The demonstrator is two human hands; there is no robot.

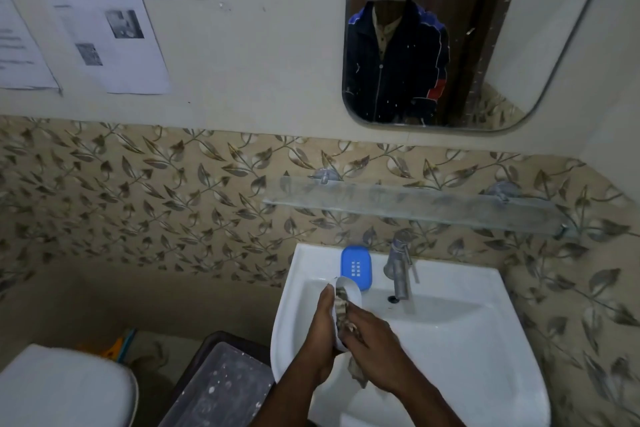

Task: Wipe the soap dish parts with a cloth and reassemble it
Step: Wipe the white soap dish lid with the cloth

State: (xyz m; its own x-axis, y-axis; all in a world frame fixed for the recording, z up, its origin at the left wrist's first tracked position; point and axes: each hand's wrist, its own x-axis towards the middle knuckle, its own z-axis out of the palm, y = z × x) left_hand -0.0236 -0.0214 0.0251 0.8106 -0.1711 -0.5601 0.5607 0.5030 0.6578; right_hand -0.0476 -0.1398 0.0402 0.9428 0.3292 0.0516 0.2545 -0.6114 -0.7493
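My left hand (320, 326) grips a white soap dish part (349, 288) on edge over the left side of the basin. My right hand (372, 340) presses a patterned brown cloth (343, 308) into the inside of that part; a tail of the cloth hangs below my palm. The blue slotted soap dish part (356, 265) lies flat on the back rim of the white sink (450, 357), just behind the white part and left of the tap.
A metal tap (398, 267) stands at the sink's back centre. Above it a glass shelf (415, 204) juts from the leaf-patterned tiles, with a mirror (485, 45) higher up. A toilet lid (65, 388) and a lidded bin (221, 388) sit to the left.
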